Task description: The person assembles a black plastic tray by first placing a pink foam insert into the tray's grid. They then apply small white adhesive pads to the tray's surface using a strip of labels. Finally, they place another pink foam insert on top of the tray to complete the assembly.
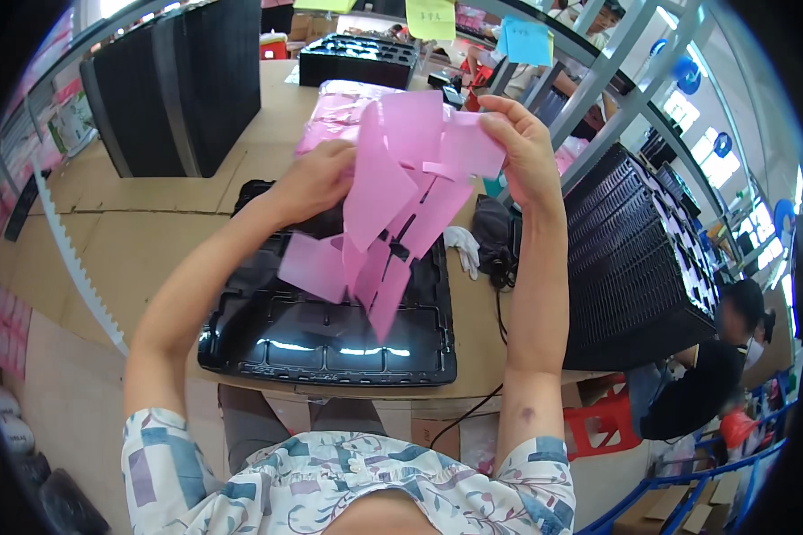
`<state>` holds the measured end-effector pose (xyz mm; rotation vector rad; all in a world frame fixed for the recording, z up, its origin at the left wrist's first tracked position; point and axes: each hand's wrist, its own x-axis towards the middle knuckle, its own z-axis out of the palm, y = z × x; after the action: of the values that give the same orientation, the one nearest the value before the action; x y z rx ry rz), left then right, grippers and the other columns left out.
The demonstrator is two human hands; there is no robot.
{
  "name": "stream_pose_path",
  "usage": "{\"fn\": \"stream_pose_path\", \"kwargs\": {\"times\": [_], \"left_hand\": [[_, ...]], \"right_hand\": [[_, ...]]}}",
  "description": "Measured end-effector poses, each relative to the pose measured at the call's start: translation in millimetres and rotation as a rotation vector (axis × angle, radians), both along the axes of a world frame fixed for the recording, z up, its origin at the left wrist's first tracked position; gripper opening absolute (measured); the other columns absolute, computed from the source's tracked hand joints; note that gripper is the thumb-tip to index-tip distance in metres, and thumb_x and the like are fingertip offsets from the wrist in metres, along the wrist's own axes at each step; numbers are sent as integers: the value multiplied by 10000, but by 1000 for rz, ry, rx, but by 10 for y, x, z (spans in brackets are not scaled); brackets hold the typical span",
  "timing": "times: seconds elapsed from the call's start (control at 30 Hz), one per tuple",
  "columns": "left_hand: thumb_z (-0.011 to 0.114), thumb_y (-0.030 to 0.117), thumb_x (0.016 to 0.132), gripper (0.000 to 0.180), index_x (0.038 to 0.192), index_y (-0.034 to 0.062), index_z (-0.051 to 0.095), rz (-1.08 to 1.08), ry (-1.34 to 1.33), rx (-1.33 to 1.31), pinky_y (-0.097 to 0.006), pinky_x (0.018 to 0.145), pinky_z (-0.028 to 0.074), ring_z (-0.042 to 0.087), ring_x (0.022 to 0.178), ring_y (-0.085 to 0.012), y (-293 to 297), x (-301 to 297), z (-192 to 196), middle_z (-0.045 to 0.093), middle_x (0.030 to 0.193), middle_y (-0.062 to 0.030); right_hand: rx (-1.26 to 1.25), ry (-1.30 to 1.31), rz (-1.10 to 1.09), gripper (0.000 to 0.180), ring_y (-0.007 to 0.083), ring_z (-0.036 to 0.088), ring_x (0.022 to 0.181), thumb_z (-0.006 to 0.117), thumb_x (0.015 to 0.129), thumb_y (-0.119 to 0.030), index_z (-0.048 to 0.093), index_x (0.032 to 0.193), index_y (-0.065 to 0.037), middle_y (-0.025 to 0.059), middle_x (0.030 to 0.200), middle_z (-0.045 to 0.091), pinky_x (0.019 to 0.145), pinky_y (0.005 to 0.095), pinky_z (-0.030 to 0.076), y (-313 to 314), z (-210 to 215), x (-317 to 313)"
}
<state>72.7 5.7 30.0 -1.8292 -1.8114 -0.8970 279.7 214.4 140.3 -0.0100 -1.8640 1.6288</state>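
Both hands hold up a thin pink sheet (pixel 379 196) with several cut flaps and slots, hanging loosely and unevenly. My left hand (pixel 317 183) is closed on its left side, fingertips partly hidden by the sheet. On the other side, my right hand (pixel 522 147) pinches an upper right flap between thumb and fingers. Below the sheet lies a shiny black plastic tray (pixel 330 343) with moulded compartments, on the brown board-covered table (pixel 71 254). The sheet's lower tips hang over the tray and hide part of it. I cannot tell whether they touch it.
Tall stacks of black trays stand at the left (pixel 205 98) and right (pixel 638 267). Behind my hands lie pink packets (pixel 330 116). A white glove (pixel 463 250) and a dark cable (pixel 501 294) sit right of the tray. A metal frame (pixel 616 80) crosses the upper right; a person (pixel 700 388) sits beyond.
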Motion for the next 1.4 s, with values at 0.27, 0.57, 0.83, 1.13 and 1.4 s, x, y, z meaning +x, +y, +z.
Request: {"fn": "stream_pose_path", "kwargs": {"times": [0.27, 0.57, 0.83, 1.13, 1.4], "left_hand": [[540, 14, 918, 204, 1106, -1, 617, -41, -818, 525, -255, 753, 514, 618, 833, -117, -1984, 1178, 609, 630, 1024, -60], [627, 166, 931, 466, 1328, 31, 424, -478, -1515, 363, -363, 938, 501, 545, 1166, -207, -2165, 1674, 123, 517, 1289, -102], [587, 713, 817, 949, 1449, 40, 369, -585, -1589, 658, -422, 1030, 454, 494, 1285, -270, -3027, 1425, 126, 509, 1378, -133], [618, 372, 952, 487, 1285, 24, 549, -395, -1665, 708, -354, 986, 474, 591, 1141, -187, -3324, 1459, -457, 619, 1234, -88], [652, 250, 921, 399, 1267, 75, 557, -601, -1621, 547, -353, 929, 534, 597, 1122, -199, -3107, 1334, -797, 542, 1345, -99]], "right_hand": [[77, -85, 445, 428, 92, 641, 820, 679, 891, -84, 535, 1274, 40, 65, 941, 686, 730, 207, 499, -1049, 307, -340], [191, -41, 823, 477, 116, 660, 902, 658, 849, 42, 507, 1302, 28, 90, 984, 691, 808, 244, 525, -2470, 402, -568], [759, 82, 666, 341, 179, 697, 858, 711, 738, 67, 661, 1065, -17, 52, 868, 699, 806, 296, 552, -3298, -162, -4], [1011, 215, 503, 239, 277, 685, 825, 707, 757, 32, 671, 988, -18, 80, 853, 704, 859, 366, 537, -3443, -896, 76], [1013, 122, 563, 284, 265, 666, 794, 668, 741, 49, 645, 1002, -59, 64, 809, 681, 917, 405, 523, -3274, -1224, 226]]}}
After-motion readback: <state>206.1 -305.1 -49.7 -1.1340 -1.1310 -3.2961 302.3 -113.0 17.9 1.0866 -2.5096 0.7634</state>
